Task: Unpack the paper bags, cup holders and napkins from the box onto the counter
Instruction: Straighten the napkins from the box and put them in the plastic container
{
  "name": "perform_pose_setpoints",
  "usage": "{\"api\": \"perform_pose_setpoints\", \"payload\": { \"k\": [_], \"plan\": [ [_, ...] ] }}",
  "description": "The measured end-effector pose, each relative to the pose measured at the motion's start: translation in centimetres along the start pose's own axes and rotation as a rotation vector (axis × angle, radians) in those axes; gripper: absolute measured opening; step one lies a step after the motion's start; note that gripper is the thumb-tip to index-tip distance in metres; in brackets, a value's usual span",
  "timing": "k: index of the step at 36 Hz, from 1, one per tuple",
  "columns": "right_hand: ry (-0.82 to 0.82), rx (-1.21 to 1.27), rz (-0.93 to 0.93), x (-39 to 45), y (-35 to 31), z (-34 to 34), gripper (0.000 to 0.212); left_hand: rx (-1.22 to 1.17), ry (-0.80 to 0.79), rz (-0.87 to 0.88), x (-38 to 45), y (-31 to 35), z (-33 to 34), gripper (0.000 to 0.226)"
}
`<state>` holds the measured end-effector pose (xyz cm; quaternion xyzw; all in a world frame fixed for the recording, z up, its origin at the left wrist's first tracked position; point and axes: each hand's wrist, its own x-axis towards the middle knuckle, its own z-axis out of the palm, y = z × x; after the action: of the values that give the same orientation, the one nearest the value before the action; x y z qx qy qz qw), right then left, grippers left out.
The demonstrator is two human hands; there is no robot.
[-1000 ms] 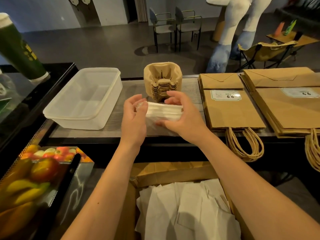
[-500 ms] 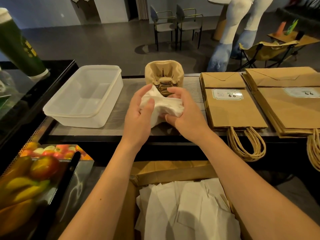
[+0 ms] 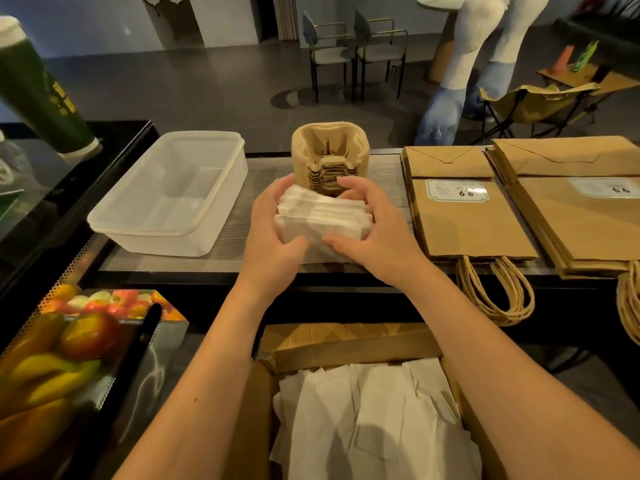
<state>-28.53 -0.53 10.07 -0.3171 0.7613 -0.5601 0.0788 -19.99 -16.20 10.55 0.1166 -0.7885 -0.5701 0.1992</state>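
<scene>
Napkin stack (image 3: pixel 323 216) was gripped, fingers curled round both ends, by left hand (image 3: pixel 273 233) and right hand (image 3: pixel 377 230), over counter (image 3: pixel 239 251), between tub (image 3: pixel 169 195) and paper bags (image 3: pixel 464 216), just before cup holders (image 3: pixel 329 157).

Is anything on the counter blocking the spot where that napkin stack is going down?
Nothing visible. Both hands hold the napkin stack over bare counter, between the plastic tub and paper bags, just in front of the cup holders.

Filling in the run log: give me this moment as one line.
step: placing napkins | left hand + right hand: hold napkin stack over counter | cup holders, paper bags: out | box: napkins remain
</scene>
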Motion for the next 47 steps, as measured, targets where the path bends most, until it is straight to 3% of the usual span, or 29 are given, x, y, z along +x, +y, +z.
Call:
{"api": "perform_pose_setpoints", "payload": {
  "k": [8, 12, 16, 20, 22, 24, 26, 31, 33, 35, 37, 40, 44, 47],
  "plan": [
    [-0.023, -0.057, 0.045, 0.0, -0.4, 0.4, 0.076, 0.210, -0.107, 0.077, -0.3, 0.5, 0.7, 0.068],
    [0.062, -0.038, 0.109, -0.1, -0.8, 0.1, 0.066, 0.382, -0.066, 0.162, -1.0, 0.1, 0.2, 0.083],
    [0.122, 0.224, 0.360, -0.2, -1.5, -1.1, 0.065, 0.737, -0.123, 0.385, -2.4, 1.3, -1.5, 0.101],
    [0.012, 0.501, 0.608, 0.1, -2.2, -1.7, 0.063, 1.095, -0.133, 0.607, -3.0, 1.5, -1.9, 0.104],
    [-0.094, 0.631, 0.673, 0.2, -2.6, -2.2, 0.068, 1.138, -0.111, 0.645, -2.7, 1.3, -2.0, 0.101],
    [-0.162, 0.746, 0.703, 0.1, -3.3, -2.6, 0.054, 1.126, -0.055, 0.688, -2.1, 1.3, -2.2, 0.093],
    [-0.183, 0.830, 0.722, 0.0, -3.8, -2.7, 0.040, 1.077, 0.003, 0.731, -1.7, 1.3, -2.1, 0.084],
    [-0.178, 0.847, 0.743, 0.0, -4.0, -2.9, 0.042, 1.031, 0.031, 0.838, -1.1, 1.9, -1.8, 0.061],
    [-0.171, 0.826, 0.742, 0.0, -4.0, -2.9, 0.044, 1.017, 0.025, 0.823, -0.7, 2.2, -1.8, 0.051],
    [-0.144, 0.608, 0.692, 0.1, -3.9, -2.8, 0.053, 0.986, -0.017, 0.714, 0.0, 2.5, -2.0, 0.047],
    [-0.034, 0.229, 0.574, 0.0, -4.0, -2.6, 0.065, 0.920, -0.124, 0.508, 0.8, 3.0, -2.5, 0.049],
    [0.081, 0.105, 0.278, -0.4, -3.6, -2.6, 0.079, 0.819, -0.350, 0.193, 1.9, 3.9, -3.3, 0.047],
    [-0.172, -0.103, 0.099, -0.7, -2.6, -2.0, 0.100, 0.815, -0.468, 0.080, 3.1, 4.5, -3.3, 0.045],
    [-0.178, -0.138, 0.086, -0.5, -1.8, -1.1, 0.105, 0.771, -0.425, 0.071, 3.3, 4.3, -3.2, 0.046]
  ]
}}
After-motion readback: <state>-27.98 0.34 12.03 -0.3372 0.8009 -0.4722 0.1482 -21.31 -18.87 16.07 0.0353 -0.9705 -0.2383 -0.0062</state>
